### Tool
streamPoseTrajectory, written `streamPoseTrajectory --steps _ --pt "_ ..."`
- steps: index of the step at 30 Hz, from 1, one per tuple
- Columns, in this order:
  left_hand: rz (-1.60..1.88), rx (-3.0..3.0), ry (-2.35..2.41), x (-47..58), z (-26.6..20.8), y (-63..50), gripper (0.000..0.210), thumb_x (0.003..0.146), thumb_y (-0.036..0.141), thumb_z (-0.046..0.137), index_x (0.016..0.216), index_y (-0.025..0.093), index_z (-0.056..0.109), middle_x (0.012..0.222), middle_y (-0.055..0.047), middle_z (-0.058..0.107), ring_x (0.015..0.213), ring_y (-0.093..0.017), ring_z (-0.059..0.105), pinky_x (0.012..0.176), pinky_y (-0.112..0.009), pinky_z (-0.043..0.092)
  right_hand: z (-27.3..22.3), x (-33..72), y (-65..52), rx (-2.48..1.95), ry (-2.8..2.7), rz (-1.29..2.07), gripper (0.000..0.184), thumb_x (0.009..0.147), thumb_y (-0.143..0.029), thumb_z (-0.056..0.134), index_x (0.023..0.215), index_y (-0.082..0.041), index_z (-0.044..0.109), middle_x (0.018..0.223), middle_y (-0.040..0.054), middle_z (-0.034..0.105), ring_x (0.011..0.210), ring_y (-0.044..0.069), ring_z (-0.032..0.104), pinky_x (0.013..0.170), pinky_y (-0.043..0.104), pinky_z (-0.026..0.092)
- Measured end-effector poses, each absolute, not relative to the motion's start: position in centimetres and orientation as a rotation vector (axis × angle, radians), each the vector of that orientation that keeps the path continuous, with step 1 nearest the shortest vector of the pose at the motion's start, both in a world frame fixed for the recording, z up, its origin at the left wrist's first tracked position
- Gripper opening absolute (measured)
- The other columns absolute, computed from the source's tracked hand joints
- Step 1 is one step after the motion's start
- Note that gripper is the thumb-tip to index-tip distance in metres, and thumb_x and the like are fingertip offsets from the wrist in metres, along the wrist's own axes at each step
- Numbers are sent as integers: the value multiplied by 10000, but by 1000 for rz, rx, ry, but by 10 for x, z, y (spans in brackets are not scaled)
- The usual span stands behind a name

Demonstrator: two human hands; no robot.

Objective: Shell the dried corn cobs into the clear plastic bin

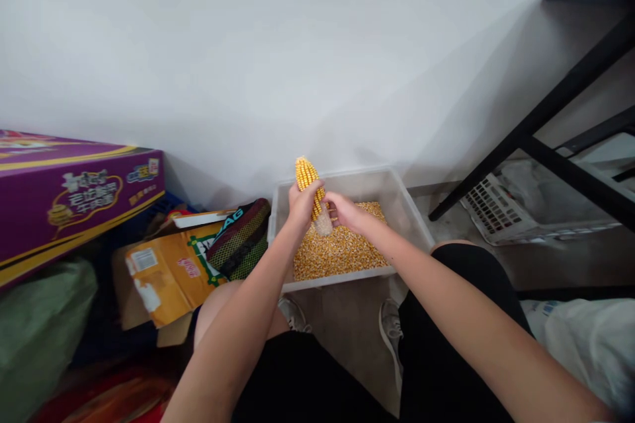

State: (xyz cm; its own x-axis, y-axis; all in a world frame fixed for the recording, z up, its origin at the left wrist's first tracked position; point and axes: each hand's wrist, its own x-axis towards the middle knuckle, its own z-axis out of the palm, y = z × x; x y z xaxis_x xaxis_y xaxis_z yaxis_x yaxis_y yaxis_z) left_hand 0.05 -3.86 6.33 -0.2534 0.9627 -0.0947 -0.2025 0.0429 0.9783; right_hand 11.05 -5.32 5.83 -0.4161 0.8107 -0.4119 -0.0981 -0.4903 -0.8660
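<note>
My left hand (pixel 303 203) is wrapped round an ear of corn (pixel 306 174), which tilts with its top end away from me. Yellow kernels cover the upper part, while the lower end is a bare pale cob. At that lower part, my right hand (pixel 344 211) has its fingers curled close to the kernels; its fingertips are small in view, and I cannot make out anything held in them. Beneath both hands lie loose corn kernels (pixel 337 254) in a white plastic bin (pixel 407 206).
A purple carton (pixel 99 198) stands at the left, above a flattened yellow box (pixel 171 271) and a dark mesh bag (pixel 243 244). Black metal legs (pixel 526 125) slant down at the right, near a white basket (pixel 501 211). The wall rises behind the bin.
</note>
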Motion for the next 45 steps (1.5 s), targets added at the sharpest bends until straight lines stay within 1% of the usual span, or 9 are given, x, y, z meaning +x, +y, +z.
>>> streamPoseTrajectory --steps 8,16,23,29,34,39,42,45 --pt "1433 1062 1347 0 58 -40 266 565 307 734 723 152 587 661 -5 545 565 -114 485 508 -223 377 61 107 -54 -1197 -978 1940 119 676 -320 450 708 -205 443 619 -1 512 593 158 504 539 278 447" --pt "1437 1110 1344 1 55 -38 243 595 309 716 717 152 577 666 -8 542 561 -112 478 495 -220 375 61 104 -54 -1227 -972 1904 93 657 -286 431 704 -208 414 650 -1 477 580 157 468 502 291 442" --pt "1411 1093 1366 3 53 -37 247 571 292 730 693 154 565 641 2 529 554 -109 473 492 -217 371 57 101 -51 -1270 -983 1881 58 657 -264 416 665 -210 395 592 -16 404 569 150 414 502 279 422" --pt "1402 949 1341 5 50 -35 260 577 304 720 731 152 575 672 -18 565 572 -127 519 510 -228 402 55 100 -50 -1330 -999 1909 44 618 -214 419 660 -204 409 575 -16 419 552 147 413 498 262 374" --pt "1391 808 1305 2 54 -33 292 565 318 725 752 151 576 653 -19 562 560 -133 534 515 -242 423 49 98 -44 -1184 -923 1930 53 673 -246 417 666 -199 441 569 -19 452 537 139 419 497 248 339" --pt "1377 762 1306 0 55 -33 303 559 310 724 764 143 576 666 -25 567 556 -134 540 522 -257 436 51 94 -44 -1161 -923 1921 90 719 -210 399 649 -195 453 523 -29 435 506 126 407 500 231 336" --pt "1386 758 1320 -1 54 -33 308 561 314 726 769 146 572 646 -13 549 550 -127 529 513 -245 425 55 95 -46 -1147 -941 1934 153 770 -277 399 664 -193 472 544 -22 471 510 122 421 498 227 345" --pt "1392 787 1319 0 52 -34 300 564 323 726 754 151 571 630 -4 533 545 -119 517 510 -237 416 55 96 -47 -1169 -1006 1891 178 778 -313 404 660 -194 464 552 -24 473 518 120 427 504 227 361"
